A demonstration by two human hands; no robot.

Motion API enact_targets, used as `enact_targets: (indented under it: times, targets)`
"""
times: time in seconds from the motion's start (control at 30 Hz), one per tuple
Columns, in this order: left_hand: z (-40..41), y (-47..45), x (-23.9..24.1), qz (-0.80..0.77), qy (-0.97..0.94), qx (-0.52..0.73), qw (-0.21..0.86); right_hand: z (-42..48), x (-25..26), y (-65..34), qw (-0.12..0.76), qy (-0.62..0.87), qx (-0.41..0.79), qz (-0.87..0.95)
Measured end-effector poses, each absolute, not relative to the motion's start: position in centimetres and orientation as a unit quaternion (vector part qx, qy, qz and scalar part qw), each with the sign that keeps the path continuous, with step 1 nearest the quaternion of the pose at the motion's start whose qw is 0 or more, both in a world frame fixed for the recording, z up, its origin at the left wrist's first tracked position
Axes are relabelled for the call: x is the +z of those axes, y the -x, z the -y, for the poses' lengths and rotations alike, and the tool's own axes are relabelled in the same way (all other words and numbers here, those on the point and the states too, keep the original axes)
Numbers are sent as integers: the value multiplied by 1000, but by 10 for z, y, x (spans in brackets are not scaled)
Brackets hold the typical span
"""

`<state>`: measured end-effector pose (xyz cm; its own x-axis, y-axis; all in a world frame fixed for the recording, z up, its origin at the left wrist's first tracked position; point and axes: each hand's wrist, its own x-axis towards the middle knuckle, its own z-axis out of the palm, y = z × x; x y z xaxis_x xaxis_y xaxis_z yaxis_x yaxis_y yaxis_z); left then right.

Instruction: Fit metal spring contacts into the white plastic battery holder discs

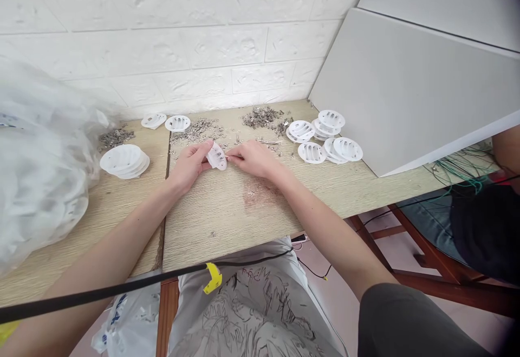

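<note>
My left hand grips a round white plastic disc by its left edge, tilted up above the table. Slots with small metal pieces show on the disc's face. At the disc's right edge, the thumb and forefinger of my right hand are pinched together; whatever they hold is too small to make out. Just behind the hands lie loose heaps of small metal pieces and a spread of similar bits.
Stacked white discs stand at left beside a large clear plastic bag. More discs with metal pieces lie at right, near a grey panel. Green wires lie beyond it, close to another person's arm. A black cable crosses in front.
</note>
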<state>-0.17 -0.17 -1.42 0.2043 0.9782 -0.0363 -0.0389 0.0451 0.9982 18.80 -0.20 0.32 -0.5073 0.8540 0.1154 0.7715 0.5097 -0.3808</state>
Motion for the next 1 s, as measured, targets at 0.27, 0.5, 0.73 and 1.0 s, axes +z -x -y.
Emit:
enact_targets:
  times: [0.27,0.5,0.73,1.0]
  targets:
    - [2,1,-16,-442,-523,455,569,6,10,-185,135,488,144,850]
    - [3,-2,-17,-433,-510,476,571,7,10,-180,130,516,155,832]
    - [7,-2,-13,-436,-533,463,558,8,9,-176,131,524,157,827]
    - [9,0,-9,-437,-540,431,576,8,9,-177,131,542,167,813]
